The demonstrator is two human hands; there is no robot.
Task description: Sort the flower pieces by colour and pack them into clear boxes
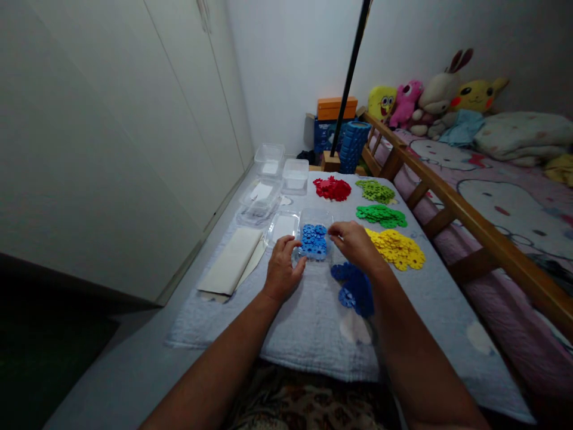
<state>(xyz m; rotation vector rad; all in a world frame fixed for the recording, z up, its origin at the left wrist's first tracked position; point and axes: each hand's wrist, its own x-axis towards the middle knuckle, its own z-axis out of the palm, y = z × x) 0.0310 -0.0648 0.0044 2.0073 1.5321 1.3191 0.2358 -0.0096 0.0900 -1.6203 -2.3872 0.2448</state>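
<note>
A clear plastic container stands in front of me with light-blue flower-shaped plastic pieces inside. My left hand grips its near left corner, thumb and fingers set around the edge. By the container's right side, my right hand has thumb and forefinger pinched together; whatever lies between them is too small to make out. Beneath my right wrist is a pile of dark-blue flower pieces, partly hidden by the forearm, with a lighter blue piece at its left. A clear lid lies left of the container.
Piles of yellow, green, light-green and red pieces lie along the right and back. Several clear containers stand at the back left. Folded cardboard lies at left. A wooden bed rail borders the right side.
</note>
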